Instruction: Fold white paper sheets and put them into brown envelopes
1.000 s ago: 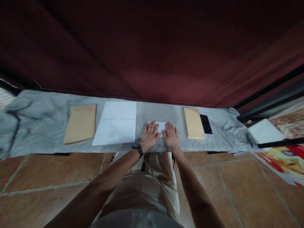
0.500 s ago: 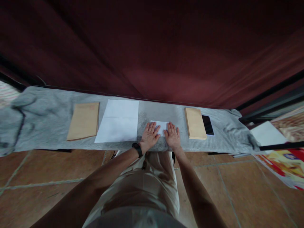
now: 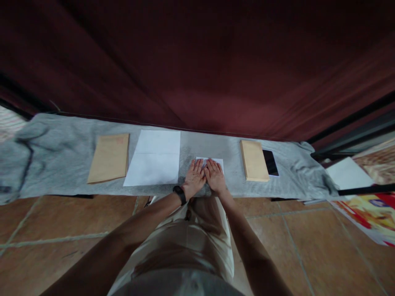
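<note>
Evenly, the left hand and right hand lie side by side on the paper at mid-frame, both grips flat and wide; a phone lies right of centre.

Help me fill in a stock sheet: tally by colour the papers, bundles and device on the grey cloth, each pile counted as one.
Brown: 2 (left bundle, right bundle)
White: 2 (large sheet; small paper, partly covered)
Black: 1 (flat, phone-like device)
Total: 5
</note>
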A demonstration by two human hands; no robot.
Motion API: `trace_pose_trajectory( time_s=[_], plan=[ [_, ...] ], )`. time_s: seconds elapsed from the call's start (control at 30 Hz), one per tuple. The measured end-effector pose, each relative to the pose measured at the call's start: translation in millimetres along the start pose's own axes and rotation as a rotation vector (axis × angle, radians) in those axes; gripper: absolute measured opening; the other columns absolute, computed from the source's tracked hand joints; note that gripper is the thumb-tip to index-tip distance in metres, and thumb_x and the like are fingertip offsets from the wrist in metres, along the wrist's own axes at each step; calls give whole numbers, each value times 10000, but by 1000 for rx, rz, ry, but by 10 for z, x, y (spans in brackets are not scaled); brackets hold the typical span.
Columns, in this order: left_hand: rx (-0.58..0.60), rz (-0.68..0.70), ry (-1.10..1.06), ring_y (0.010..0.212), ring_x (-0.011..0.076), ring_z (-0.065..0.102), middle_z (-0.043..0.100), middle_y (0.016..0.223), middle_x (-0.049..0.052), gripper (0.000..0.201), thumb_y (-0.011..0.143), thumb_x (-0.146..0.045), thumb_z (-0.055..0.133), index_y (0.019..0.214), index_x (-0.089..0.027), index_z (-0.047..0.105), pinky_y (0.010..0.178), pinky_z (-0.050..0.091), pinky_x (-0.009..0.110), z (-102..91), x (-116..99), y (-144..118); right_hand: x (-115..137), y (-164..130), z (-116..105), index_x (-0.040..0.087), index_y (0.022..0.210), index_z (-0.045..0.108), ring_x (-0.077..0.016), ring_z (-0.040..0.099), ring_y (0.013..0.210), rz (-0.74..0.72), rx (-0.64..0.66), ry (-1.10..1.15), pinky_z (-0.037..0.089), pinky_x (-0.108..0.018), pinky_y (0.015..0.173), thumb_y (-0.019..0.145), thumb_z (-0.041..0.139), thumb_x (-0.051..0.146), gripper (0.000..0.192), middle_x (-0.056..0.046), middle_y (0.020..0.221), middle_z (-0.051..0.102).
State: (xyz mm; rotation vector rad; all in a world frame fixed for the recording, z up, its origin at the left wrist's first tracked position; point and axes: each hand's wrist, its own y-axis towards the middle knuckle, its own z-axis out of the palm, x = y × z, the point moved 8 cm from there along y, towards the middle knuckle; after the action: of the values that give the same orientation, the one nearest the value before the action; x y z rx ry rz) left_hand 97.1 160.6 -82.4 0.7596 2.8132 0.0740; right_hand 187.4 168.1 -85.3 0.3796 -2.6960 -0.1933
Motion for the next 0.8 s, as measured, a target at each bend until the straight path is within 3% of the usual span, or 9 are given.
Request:
trace_pose_trajectory(
  time_s=[0.43,0.8],
  plan=[
    [32,-52,52,1552,310,267,282,1671,179,576,982,-316,433,1528,-131,446,1259,148,576,-43,13,-51,-32,-30,-7,146,1553,439,-252,324,1529,43,9,-86,203,-462,1252,1098,285,369,530,-116,1627,395],
    [-26,-66,27,1551,312,272,297,1667,166,574,1023,-402,410,1555,-185,416,1247,183,596,-72,30,-76,-314,-107,-110,153,1574,402,-282,339,1517,118,-47,-126,226,-500,1235,1083,330,384,548,-131,1628,393]
  ],
)
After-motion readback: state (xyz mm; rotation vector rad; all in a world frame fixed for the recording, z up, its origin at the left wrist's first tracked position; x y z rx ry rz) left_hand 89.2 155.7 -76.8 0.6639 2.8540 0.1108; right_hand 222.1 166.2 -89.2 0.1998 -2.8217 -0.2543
